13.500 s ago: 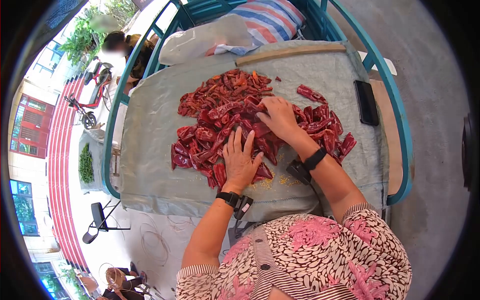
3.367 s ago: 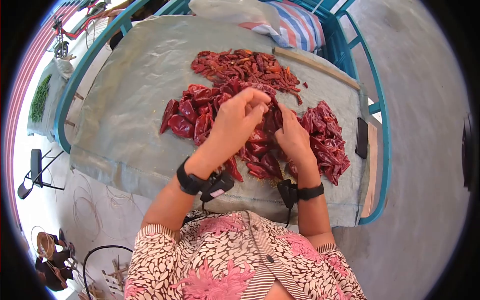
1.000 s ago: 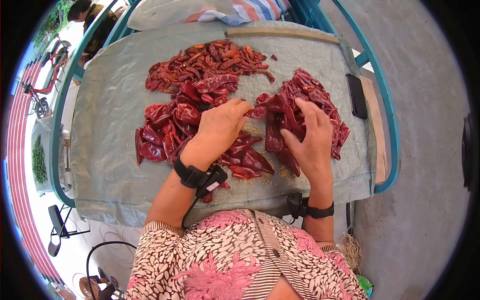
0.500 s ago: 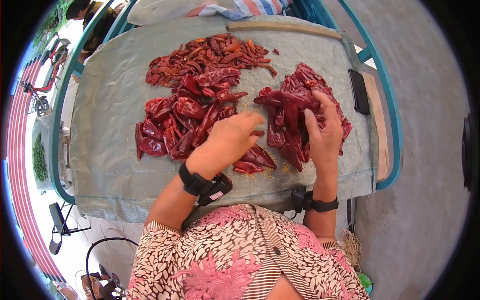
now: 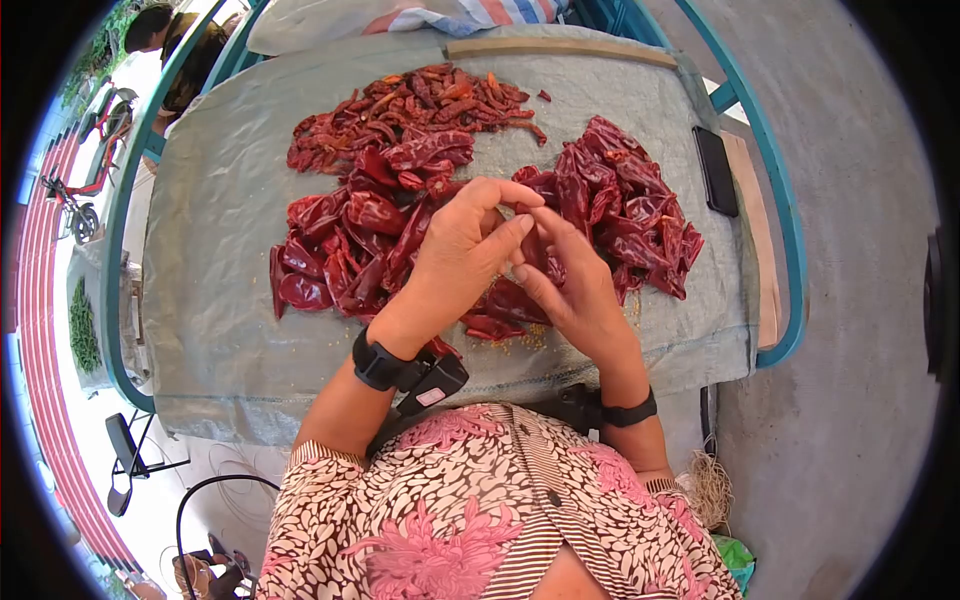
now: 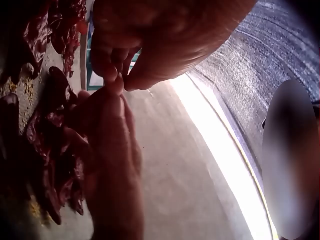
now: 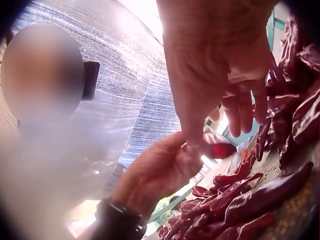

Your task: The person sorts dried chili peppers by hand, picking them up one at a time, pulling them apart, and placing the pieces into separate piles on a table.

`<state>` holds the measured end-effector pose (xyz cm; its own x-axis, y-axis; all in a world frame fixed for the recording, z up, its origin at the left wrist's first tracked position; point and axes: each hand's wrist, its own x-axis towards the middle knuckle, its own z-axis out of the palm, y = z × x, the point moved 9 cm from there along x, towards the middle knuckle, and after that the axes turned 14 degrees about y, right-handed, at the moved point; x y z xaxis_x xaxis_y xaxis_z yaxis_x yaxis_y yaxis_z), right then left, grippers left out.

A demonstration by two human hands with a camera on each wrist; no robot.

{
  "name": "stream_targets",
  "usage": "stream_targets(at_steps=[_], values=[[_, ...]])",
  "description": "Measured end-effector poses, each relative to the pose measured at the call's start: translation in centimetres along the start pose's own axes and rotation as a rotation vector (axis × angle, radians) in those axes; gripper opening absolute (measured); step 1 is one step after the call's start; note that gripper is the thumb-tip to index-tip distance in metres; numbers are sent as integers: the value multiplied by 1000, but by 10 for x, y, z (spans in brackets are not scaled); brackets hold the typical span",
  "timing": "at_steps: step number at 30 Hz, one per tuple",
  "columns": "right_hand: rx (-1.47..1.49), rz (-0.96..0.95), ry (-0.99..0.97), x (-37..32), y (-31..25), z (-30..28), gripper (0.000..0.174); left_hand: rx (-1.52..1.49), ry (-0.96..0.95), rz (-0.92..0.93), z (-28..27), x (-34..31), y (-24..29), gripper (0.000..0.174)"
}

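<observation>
Both hands meet over the middle of the covered platform, fingertips together. My left hand (image 5: 440, 255) bends its thumb and fingers in a pinch at one end of a dark red dried chili pepper (image 5: 534, 247). My right hand (image 5: 585, 295) holds the same pepper from the other side; its body is mostly hidden behind the fingers. In the right wrist view a shiny red bit of the pepper (image 7: 221, 150) shows past the fingertips. Large wrinkled chilies (image 5: 325, 250) lie heaped to the left, and another heap of flattened chilies (image 5: 625, 195) lies to the right.
Smaller dried chilies (image 5: 420, 105) form a heap at the back. Yellow seeds (image 5: 525, 340) are scattered near the front. A black phone (image 5: 715, 170) lies at the right, a wooden strip (image 5: 560, 48) at the back. A teal rail (image 5: 790, 250) frames the sheet (image 5: 230, 330).
Over the last half second the right hand left the right heap and moved left, meeting the left hand around a chili. Since the oldest frame, the right heap has grown and stands apart.
</observation>
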<state>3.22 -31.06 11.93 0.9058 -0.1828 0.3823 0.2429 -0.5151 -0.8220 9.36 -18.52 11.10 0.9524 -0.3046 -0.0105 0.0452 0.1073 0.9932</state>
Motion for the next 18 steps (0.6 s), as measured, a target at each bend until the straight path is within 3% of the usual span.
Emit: stream_targets(at_steps=[3, 6, 9, 13, 16, 18], values=[[-69, 4, 25, 3, 0, -7, 57, -44, 98, -17, -9, 1, -1, 24], [-259, -16, 182, 13, 7, -36, 53, 393, 107, 229, -17, 1, -7, 33], [-435, -97, 313, 24, 5, -59, 51, 698, -243, 401, 6, -20, -24, 45], [-622, -206, 470, 30, -1, -73, 47, 1034, -390, 266, 19, -32, -44, 38], [-186, 115, 358, 18, 4, -68, 40, 984, -355, 325, 17, -28, -35, 34], [-151, -4, 148, 11, -4, -47, 35, 858, -236, 327, 13, -22, -23, 32]])
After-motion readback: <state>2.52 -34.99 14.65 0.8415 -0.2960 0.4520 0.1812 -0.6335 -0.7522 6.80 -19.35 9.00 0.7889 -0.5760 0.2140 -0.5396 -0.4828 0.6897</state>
